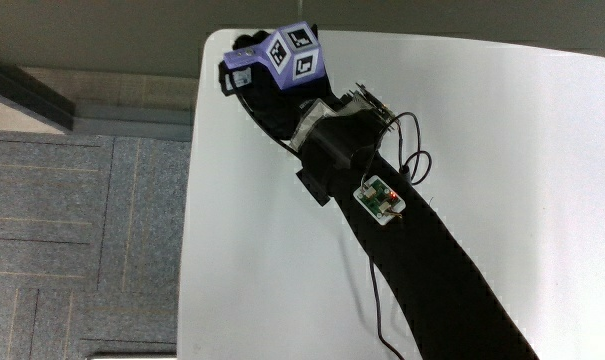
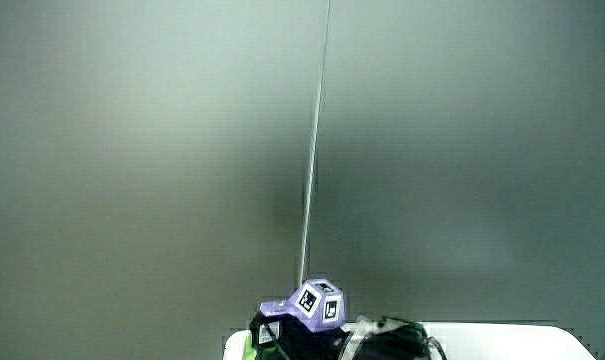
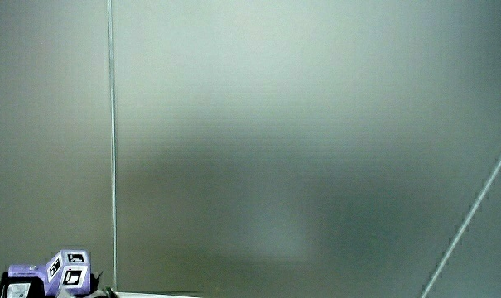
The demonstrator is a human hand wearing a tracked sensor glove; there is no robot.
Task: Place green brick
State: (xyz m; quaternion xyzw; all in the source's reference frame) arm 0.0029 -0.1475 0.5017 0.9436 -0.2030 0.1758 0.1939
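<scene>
Hand [image 1: 267, 85]: black glove, at the desk's corner farthest from the person; fingers reach the desk edge and are hidden under the hand, so whether they are spread or curled cannot be told. Cube [image 1: 294, 55]: purple, patterned faces, on the hand's back; seen also in both side views [image 2: 317, 303] [image 3: 68, 271]. Forearm [image 1: 432, 270]: black sleeve, lies across the desk toward the person, carrying a small circuit board [image 1: 379, 199] with wire. Green brick [image 2: 244, 347]: a green sliver in a side view, just beside the hand at the desk corner. Desk [image 1: 522, 150]: white. Both side views otherwise show a pale wall
</scene>
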